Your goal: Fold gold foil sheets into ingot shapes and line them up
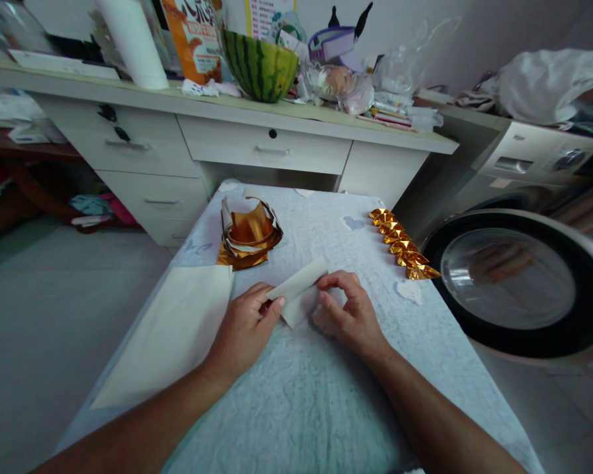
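A small pale sheet of paper (299, 289), partly folded over, is held above the cloth-covered table (296, 408). My left hand (247, 322) pinches its left end between thumb and fingers. At its right end, my right hand (348, 313) has thumb and forefinger curled with a gap between them; whether they touch the paper is hard to tell. Larger white sheets (172, 329) lie left of my left hand. Beyond the hands sits a ring-shaped bundle of gold and white foil paper (250, 230). A row of folded gold foil pieces (400, 243) lies at the table's right side.
Behind the table stands a desk (271, 151) with drawers, holding a cut watermelon (259, 66), a paper roll (136, 46), an orange package (192, 39) and plastic bags. To the right, a washing machine's round door (508, 280) hangs open beside the table's edge.
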A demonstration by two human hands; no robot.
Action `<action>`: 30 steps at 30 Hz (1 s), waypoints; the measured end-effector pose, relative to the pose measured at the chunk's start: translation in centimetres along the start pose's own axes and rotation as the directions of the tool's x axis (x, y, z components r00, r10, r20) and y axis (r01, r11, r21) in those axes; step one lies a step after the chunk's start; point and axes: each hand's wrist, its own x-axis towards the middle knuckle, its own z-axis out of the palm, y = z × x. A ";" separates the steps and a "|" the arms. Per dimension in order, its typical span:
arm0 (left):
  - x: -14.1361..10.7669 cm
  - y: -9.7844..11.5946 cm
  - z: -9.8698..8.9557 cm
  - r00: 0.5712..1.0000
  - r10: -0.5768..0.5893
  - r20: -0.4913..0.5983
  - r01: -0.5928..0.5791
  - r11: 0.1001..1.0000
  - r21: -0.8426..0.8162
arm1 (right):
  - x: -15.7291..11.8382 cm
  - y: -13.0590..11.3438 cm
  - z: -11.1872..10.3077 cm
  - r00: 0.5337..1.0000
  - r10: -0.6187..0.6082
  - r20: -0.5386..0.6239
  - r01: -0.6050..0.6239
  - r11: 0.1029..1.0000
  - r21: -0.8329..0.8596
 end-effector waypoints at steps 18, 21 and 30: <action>0.0 -0.7 0.6 0.987 -0.145 -0.073 0.125 0.965 -0.229 | 0.3 0.7 0.3 0.965 0.245 0.094 -0.262 0.887 0.380; 0.0 -0.8 0.4 0.999 -0.031 -0.038 0.028 0.998 -0.063 | 0.2 1.0 0.2 0.972 0.200 0.123 -0.224 0.946 0.234; -0.2 -1.4 0.7 0.993 0.077 0.094 -0.107 0.916 0.388 | 0.5 1.4 -0.7 0.966 0.137 0.217 -0.090 0.972 -0.217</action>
